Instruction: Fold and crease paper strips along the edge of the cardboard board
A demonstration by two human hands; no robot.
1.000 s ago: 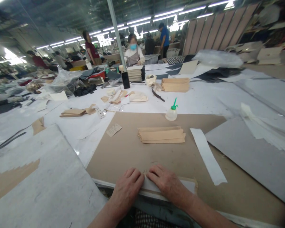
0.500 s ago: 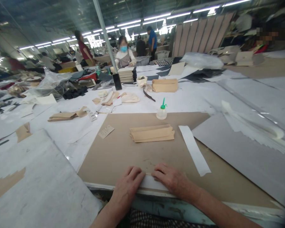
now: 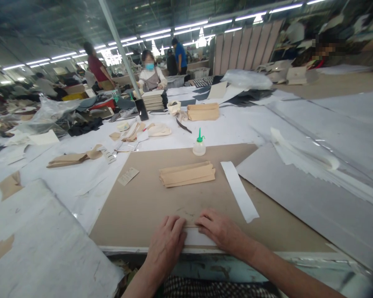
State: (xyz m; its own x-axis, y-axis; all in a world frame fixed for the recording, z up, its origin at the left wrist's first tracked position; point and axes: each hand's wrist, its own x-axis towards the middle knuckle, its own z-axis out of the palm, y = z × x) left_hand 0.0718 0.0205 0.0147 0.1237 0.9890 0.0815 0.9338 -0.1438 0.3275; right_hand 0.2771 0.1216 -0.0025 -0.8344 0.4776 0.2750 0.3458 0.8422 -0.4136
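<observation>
A white strip [image 3: 197,237] with a thin tan far edge lies near the front edge of a brown board [image 3: 136,211]. My left hand [image 3: 167,241] is closed at its left end, fingers bent over the far edge and thumb on the near side. My right hand [image 3: 221,232] grips the right part, fingertips together on the tan edge. Both hands hide the strip's ends. Beyond them lies a small stack of tan strips [image 3: 188,174]. Another white strip [image 3: 240,191] rests slantwise to its right. A clear squeeze bottle [image 3: 199,147] with a green nozzle stands behind the stack.
A printed tag [image 3: 128,176] lies at the board's left. A large grey sheet [image 3: 301,198] overlaps its right side. White padded material [image 3: 49,244] is at near left. Farther back are more tan pieces [image 3: 203,112], a phone [image 3: 141,109] against a pole, and a masked person [image 3: 152,78].
The view has turned slightly right, so the scene sits farther left. My left thumb now shows beside the strip. Both hands stay on the strip, fingers shifted slightly along its far edge.
</observation>
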